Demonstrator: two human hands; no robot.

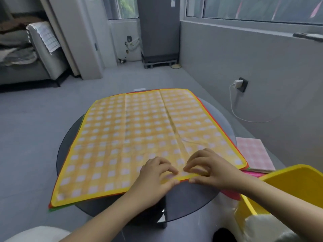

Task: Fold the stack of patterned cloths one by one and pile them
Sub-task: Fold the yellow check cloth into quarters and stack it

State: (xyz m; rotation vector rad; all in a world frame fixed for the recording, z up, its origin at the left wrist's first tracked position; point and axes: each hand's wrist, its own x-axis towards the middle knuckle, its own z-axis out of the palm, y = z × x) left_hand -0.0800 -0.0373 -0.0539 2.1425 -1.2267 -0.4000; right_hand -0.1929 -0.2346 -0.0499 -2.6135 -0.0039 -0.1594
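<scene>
Both hands, the left hand point(157, 173) and right hand point(208, 165), pinched the near edge of the yellow checked cloth point(139, 137) spread on the desk point(192, 203).

Yellow-checked cloth point(132, 137); perhaps pink-checked pile point(255, 154).

The yellow-and-white checked cloth with a plain yellow border point(132, 137) looks like thin woven fabric — matt, soft, marked by fold creases. The round dark table point(192, 203) has a smooth, glossy top, apparently tinted glass. The yellow rectangular bin point(297, 186) is smooth plastic with a slight sheen. The pink checked folded cloth point(255, 154) is matt fabric too — flat and smooth.
</scene>
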